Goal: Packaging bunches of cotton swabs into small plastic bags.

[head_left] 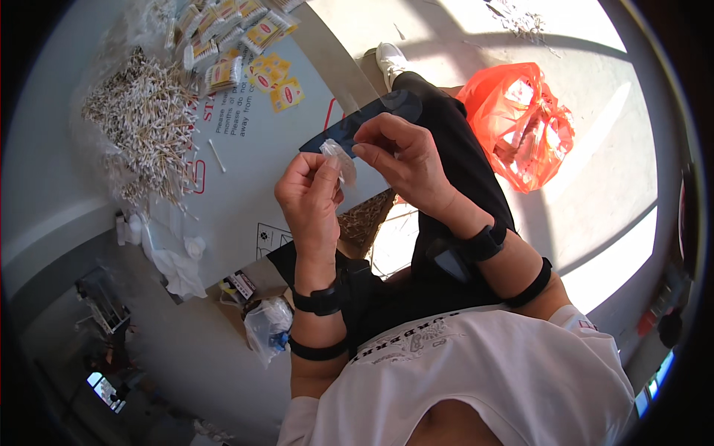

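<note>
Above the table's near right corner, my left hand [311, 195] pinches a small clear plastic bag [340, 159] between thumb and fingers. Close by on the right, my right hand [407, 160] has its thumb and index fingertip drawn together; whatever lies between them is too small to make out. Beyond the hands, a loose cotton swab [216, 156] lies alone on the grey tabletop [245, 186]. A big heap of cotton swabs [141, 119] spreads to the left of it. Several yellow cards [286, 94] lie near filled packs of cotton swabs [224, 73].
On the floor to the right stands a red plastic bag [513, 123] with pale contents. White crumpled plastic [178, 267] hangs at the table's left edge. A clear bag [269, 327] sits low beside my left arm. Scattered swabs [520, 21] lie on the far floor.
</note>
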### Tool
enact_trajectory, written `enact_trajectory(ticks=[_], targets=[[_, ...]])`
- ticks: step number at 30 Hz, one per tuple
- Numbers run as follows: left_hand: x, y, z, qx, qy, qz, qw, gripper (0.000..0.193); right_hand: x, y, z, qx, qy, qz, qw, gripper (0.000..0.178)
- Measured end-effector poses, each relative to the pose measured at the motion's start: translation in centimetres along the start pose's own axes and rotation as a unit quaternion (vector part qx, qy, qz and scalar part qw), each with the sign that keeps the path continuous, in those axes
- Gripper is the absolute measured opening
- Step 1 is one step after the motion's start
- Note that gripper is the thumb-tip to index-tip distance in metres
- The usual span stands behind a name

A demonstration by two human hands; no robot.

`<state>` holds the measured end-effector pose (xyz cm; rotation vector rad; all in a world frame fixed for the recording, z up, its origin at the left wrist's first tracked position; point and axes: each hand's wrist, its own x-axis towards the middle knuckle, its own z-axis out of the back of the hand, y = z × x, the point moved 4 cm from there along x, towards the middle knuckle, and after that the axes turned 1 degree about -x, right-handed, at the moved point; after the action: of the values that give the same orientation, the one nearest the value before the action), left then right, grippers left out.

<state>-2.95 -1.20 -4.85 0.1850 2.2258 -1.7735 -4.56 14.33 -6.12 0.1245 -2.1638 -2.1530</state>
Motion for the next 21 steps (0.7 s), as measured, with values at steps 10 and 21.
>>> enact_trajectory(ticks=[10, 21], targets=[[0.3, 1.8, -0.2, -0.083, 0.003, 0.048, 0.995, 0.016, -0.8, 1.1, -1.5, -0.092, 0.055, -0.021, 0.994, 0.012], [0.0, 3.3, -0.1, -0.180, 0.044, 0.037, 0.982, 0.013, -0.9, 0.7, -1.6, -0.093, -0.006, -0.048, 0.994, 0.010]])
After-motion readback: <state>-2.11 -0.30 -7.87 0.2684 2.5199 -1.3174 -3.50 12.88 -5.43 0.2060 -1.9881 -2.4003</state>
